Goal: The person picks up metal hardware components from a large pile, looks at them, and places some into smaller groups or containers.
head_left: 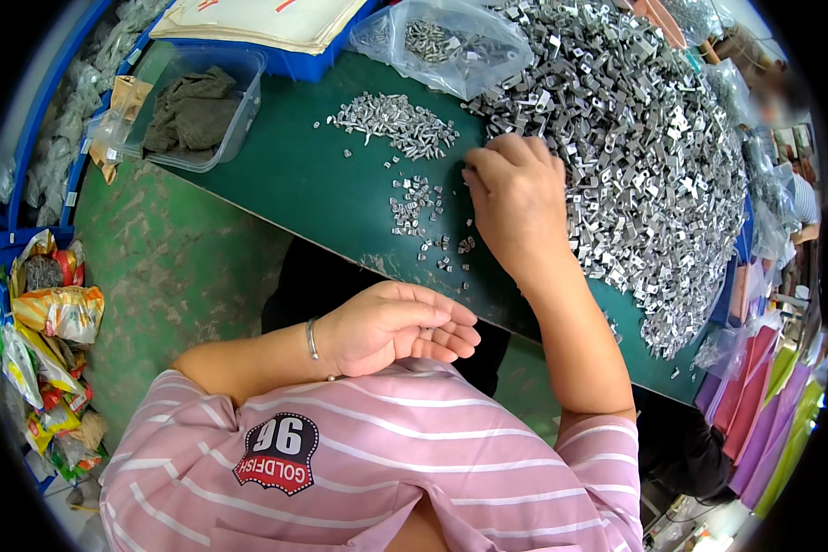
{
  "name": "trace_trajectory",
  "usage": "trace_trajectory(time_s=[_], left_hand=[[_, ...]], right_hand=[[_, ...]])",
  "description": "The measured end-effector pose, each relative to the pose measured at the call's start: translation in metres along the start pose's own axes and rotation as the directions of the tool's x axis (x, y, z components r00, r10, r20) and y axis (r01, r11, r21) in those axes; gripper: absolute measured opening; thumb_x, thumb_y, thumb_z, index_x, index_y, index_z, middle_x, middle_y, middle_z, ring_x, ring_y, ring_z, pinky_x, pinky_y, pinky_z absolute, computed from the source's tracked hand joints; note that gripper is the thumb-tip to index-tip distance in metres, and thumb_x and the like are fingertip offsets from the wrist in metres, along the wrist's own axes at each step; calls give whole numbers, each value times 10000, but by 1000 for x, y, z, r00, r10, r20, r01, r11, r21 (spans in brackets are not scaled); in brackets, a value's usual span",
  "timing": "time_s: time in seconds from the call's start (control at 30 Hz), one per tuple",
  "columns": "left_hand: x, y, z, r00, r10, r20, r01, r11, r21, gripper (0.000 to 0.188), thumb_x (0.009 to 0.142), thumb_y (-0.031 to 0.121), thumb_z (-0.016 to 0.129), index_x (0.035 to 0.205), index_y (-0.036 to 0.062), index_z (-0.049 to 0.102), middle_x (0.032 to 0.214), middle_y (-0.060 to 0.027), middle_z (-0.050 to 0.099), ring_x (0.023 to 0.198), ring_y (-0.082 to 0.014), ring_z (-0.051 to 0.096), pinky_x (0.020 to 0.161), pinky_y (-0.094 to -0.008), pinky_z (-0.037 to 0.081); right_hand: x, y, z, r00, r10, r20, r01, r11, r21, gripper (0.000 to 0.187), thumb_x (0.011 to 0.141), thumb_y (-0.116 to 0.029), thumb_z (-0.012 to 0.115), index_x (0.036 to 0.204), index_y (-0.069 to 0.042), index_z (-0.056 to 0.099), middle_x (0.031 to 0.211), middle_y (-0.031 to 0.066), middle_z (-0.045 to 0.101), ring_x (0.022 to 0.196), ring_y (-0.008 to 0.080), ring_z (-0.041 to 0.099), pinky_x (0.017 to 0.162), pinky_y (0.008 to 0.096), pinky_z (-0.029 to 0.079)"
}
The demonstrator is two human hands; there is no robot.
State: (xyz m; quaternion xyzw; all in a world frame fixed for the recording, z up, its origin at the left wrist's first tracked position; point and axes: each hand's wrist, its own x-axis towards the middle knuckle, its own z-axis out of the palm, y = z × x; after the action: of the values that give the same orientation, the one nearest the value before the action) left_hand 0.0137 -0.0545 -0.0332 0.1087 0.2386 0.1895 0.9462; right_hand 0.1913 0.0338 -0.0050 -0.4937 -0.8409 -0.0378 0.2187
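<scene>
At the far left of the frame a heap of colourful snack wrappers (pixel 51 354) lies on the green floor (pixel 170 276), and above it, in the upper left, a clear plastic tub (pixel 193 106) holding a crumpled dark cloth (pixel 189 110) sits at the edge of the green counter (pixel 285 175). Further right, near the top middle, a small heap of silvery screws (pixel 396 121) lies on the counter, with a clear plastic bag (pixel 451 41) of more small metal parts just behind it. Below the screws, in the middle of the frame, a loose scatter of small assembled metal pieces (pixel 414 204) trails down toward the counter's near edge. Low in the centre, off the counter and held close over the pink striped shirt (pixel 368 469), the left hand (pixel 396 327) is turned palm up and loosely cupped, fingers half curled; something small and metallic seems to rest against the fingers, though it is too small to tell for sure. Right of centre, the right hand (pixel 515 198) reaches palm down onto the counter, fingers bent with their tips pressed at the left edge of the big pile of small metal brackets (pixel 635 147); whether it has pinched one cannot be told. That pile fills the upper right. At the far right edge, coloured sheets (pixel 764 405) hang below the counter.
</scene>
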Motion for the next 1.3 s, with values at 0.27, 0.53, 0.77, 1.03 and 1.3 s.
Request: trace_trajectory(time_s=[0.27, 0.53, 0.77, 1.03, 1.3], left_hand=[[-2, 1, -4, 1000, 20, -8, -20, 997, -73, 346, 982, 145, 435, 1198, -106, 532, 1135, -228, 617, 1045, -305, 630, 924, -380, 512], [-2, -4, -4, 999, 33, 13, -30, 981, -189, 437, 1006, 194, 347, 1299, -115, 445, 1281, -242, 538, 1217, -356, 525, 1020, -418, 434], [-3, -1, 1, 998, -2, -56, -5, 991, -131, 388, 993, 129, 375, 1280, -115, 467, 1257, -267, 545, 1199, -362, 539, 1016, -423, 443], [-1, -2, 3, 996, -1, -92, -10, 993, -117, 385, 989, 110, 359, 1276, -123, 469, 1250, -268, 550, 1192, -368, 542, 1013, -417, 447], [0, -4, 4, 997, 58, -53, -63, 993, -102, 424, 975, 84, 340, 1329, -142, 400, 1305, -268, 509, 1218, -359, 519, 1027, -392, 429]], right_hand=[[-27, -9, -25, 990, 138, -5, -117, 858, 500, 170, 729, 85, 679, 850, -22, 625, 808, 85, 650, 705, 259, 632, 625, 336, 508], [-76, -20, -42, 984, 84, 155, -156, 822, 548, 171, 698, 33, 731, 841, -22, 656, 792, 90, 640, 708, 264, 606, 634, 334, 485], [-73, -21, -23, 990, 89, 108, -123, 924, 363, 167, 703, 24, 720, 845, -39, 660, 855, 71, 619, 751, 268, 571, 669, 362, 447], [-91, -24, -24, 955, 290, 54, -255, 718, 648, 225, 741, 158, 663, 916, 32, 599, 901, 114, 642, 747, 150, 613, 654, 245, 508], [-105, -30, -11, 920, 391, 24, -266, 578, 772, 435, 750, 137, 670, 1098, 6, 444, 896, 93, 625, 788, 135, 634, 725, 248, 526]])
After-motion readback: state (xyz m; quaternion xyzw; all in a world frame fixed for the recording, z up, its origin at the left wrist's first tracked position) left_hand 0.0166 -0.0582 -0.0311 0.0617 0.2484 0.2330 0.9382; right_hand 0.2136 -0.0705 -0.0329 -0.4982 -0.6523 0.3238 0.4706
